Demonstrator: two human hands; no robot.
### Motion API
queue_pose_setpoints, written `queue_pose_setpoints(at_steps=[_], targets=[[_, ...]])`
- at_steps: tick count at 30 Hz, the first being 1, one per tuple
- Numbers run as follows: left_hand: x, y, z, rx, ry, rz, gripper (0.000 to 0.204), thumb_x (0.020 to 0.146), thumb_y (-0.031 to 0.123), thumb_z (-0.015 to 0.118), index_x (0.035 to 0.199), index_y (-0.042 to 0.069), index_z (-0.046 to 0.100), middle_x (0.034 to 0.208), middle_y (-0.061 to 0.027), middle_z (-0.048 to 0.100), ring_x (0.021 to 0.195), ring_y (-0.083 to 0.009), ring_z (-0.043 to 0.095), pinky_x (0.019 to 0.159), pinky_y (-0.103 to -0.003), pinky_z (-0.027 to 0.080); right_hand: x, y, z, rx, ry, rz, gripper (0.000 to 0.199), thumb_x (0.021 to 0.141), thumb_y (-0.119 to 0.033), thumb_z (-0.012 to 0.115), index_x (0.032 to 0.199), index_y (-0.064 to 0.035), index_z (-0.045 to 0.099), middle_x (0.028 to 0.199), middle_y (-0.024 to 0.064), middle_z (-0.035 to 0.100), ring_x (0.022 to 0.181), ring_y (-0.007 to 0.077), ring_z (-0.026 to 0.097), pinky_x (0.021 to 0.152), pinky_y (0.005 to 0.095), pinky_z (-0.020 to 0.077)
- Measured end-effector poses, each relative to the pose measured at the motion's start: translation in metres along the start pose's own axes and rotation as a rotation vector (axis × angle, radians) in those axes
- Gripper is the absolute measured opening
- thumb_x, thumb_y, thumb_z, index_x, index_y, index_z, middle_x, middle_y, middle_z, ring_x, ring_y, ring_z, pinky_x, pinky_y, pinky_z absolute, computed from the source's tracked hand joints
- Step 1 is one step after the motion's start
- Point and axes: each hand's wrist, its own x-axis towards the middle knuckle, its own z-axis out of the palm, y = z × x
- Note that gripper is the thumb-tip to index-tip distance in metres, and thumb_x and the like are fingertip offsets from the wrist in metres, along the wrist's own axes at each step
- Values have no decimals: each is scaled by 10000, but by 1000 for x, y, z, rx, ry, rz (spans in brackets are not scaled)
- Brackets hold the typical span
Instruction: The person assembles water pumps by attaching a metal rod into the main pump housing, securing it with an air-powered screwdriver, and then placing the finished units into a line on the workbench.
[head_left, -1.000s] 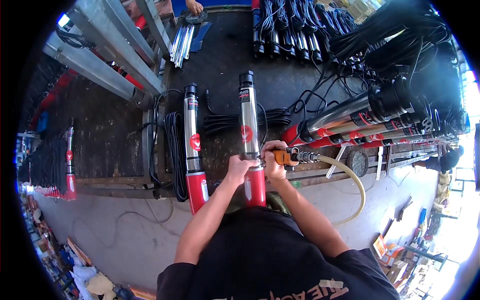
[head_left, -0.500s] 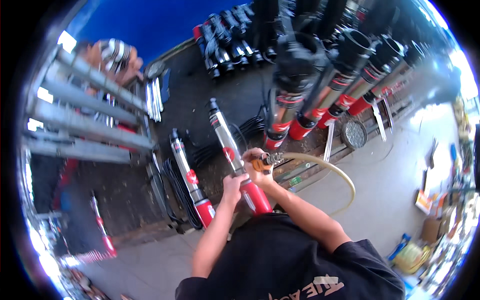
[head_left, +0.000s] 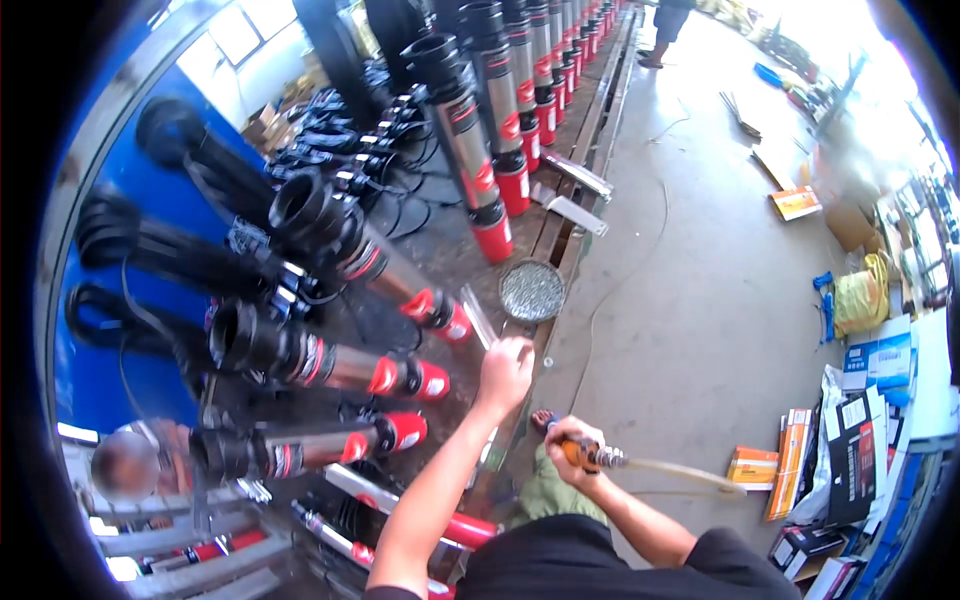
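Note:
My left hand (head_left: 507,375) reaches over the bench edge with its fingers curled together, beside a thin metal strip (head_left: 478,318); what lies inside the fingers is hidden. Just beyond it sits a round dish (head_left: 531,291) full of small metal pieces. My right hand (head_left: 580,450) grips an orange air screwdriver (head_left: 578,452), its pale hose (head_left: 690,471) trailing off to the right. Left of my left forearm stand several steel-and-red cylindrical pumps (head_left: 400,378) with black tops. A lying pump (head_left: 468,528) with a red end is partly covered by that forearm.
More metal strips (head_left: 572,212) lie on the bench edge past the dish. A long row of upright pumps (head_left: 545,85) runs into the distance. Cartons (head_left: 790,460) and a yellow sack (head_left: 860,297) rest at the right. Another person (head_left: 663,30) stands far off; one more (head_left: 128,465) is at the left.
My view has swung right. My left hand has left the lying pump and moved to the strip near the dish. My right hand has drawn the air screwdriver away from that pump.

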Motion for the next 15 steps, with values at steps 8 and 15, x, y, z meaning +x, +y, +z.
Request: queue_pose_setpoints(at_steps=[8,15], targets=[[146,-76,70,754,-583,-155,209,758,55,658,944,75,751,1024,-237,715,997,-404,702,869,-488,578,-30,26,-22,117,227,-9,142,730,10,661,869,-14,642,817,99,674,700,184,664,667,301,544],[166,-85,60,400,-393,-188,158,764,177,765,846,43,780,874,-226,724,862,-378,727,814,-432,582,-15,29,-33,199,324,70,142,742,41,636,878,0,627,840,91,663,735,159,634,700,284,522]])
